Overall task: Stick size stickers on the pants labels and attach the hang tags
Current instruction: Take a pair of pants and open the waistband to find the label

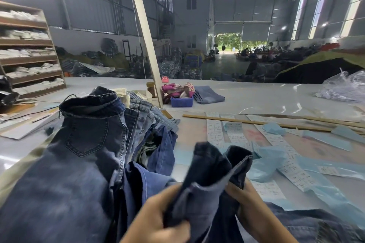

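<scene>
Jeans bunched between both hands — left hand, right hand fingers clenched on denim

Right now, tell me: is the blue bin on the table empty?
No, the blue bin holds a heap of pink and patterned cloth piled above its rim.

Print on sticker sheets too blurred; no text readable.

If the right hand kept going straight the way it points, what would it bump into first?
Probably the dark denim fold that the right hand already grips; beyond that, likely the jeans pile on the left, though depth is unclear.
</scene>
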`<state>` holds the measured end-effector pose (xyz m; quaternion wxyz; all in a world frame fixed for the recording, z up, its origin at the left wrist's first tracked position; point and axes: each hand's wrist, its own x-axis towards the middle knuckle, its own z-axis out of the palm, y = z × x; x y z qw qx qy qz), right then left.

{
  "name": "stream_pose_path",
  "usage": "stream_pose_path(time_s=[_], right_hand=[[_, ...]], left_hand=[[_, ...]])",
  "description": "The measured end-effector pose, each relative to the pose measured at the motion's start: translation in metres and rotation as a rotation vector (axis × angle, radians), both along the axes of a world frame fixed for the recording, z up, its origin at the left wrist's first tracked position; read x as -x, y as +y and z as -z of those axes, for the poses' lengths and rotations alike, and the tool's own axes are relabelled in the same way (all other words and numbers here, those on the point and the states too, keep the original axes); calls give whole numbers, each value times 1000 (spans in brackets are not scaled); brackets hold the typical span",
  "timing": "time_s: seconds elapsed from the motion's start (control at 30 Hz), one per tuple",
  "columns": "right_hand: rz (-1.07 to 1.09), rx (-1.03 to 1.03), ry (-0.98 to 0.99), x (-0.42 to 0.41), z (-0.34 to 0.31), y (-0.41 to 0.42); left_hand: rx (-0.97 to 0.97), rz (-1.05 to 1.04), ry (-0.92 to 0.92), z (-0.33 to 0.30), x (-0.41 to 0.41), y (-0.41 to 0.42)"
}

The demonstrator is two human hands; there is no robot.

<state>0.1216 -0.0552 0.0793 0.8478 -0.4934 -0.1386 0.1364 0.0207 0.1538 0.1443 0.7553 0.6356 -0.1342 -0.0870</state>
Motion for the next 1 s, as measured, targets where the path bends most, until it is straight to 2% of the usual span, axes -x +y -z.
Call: stream_pose_path(time_s=[0.1, 0.17, 0.23, 0.37, 0.47, 0.57, 0.7, 0.77, 0.83, 0.9, 1.0], right_hand=[[-195, 22, 2, -9, -1, -2], [-231, 104, 22, -20, 2, 1], [-196, 123, 43, -27, 3, 5], [-78, 121, 51, -58, 5, 16], [19, 139, -43, -96, -4, 36], [64, 244, -54, -135, 1, 60], [-52, 555, -16, -168, 38, 76], [-35, 704, -20, -180, 54, 75], [12, 771, -1, -188, 62, 72], [44, 800, -28, -191, 63, 73], [80, 780, -59, -186, 62, 76]], left_hand=[[-19, -12, -21, 3, -20, 8], [9, -46, 109, 6, -43, 22], [-86, -143, 154, 8, -67, 27], [-407, -453, -18, 2, -123, 40], [-495, -542, -93, -1, -169, 58], [-623, -623, -33, 11, -223, 76], [-813, -492, 265, 62, -283, 89], [-900, -408, 339, 86, -303, 89], [-952, -385, 366, 102, -313, 86], [-906, -427, 392, 115, -314, 85], [-870, -487, 330, 126, -308, 87]])
